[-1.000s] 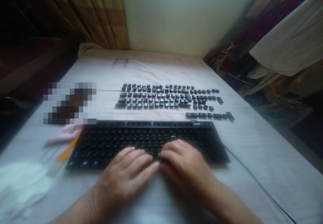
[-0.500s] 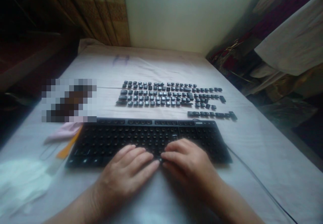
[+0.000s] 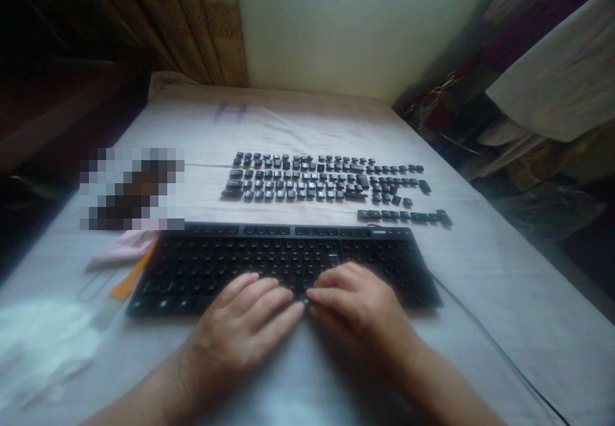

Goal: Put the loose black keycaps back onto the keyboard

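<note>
A black keyboard (image 3: 192, 262) lies before me with most of its keycaps off, showing bare key posts. A few caps (image 3: 163, 304) sit in its bottom row at the left. My left hand (image 3: 247, 317) rests over the front edge, fingers stretched out, thumb tip beside a small dark keycap (image 3: 306, 300) in the bottom row. From the other side my right hand (image 3: 358, 301) has its fingers bent together, index finger and thumb at that same keycap. The hands hide the middle of the front row.
Loose keycaps (image 3: 300, 182) lie in rows behind the keyboard, with another short row (image 3: 403, 215) nearer it. A cable (image 3: 500, 349) runs off to the right. At the left are a pink cloth (image 3: 127, 246), an orange strip (image 3: 132, 275), a white cloth (image 3: 43, 349) and a blurred-out patch.
Both hands stay in nearly the same place at the keyboard. The view shifts very slightly; no keycap visibly changes place.
</note>
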A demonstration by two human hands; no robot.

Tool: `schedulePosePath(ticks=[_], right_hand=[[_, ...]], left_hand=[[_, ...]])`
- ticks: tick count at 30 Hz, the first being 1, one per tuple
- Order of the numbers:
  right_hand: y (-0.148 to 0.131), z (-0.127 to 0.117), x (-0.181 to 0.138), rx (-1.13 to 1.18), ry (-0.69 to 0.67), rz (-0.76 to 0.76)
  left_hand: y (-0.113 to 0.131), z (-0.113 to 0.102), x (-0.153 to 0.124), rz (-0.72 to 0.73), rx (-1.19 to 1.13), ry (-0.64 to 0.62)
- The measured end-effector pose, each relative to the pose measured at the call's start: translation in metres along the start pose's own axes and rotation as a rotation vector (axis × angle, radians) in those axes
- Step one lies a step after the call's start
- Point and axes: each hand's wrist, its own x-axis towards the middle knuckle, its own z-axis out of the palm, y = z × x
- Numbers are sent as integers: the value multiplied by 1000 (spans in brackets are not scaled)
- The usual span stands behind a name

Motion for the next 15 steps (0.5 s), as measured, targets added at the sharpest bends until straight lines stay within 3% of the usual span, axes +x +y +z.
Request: schedulePosePath(ticks=[15], right_hand=[[1, 1, -2, 8, -19, 30]], left_hand=[[0, 1, 0, -2, 7, 5]])
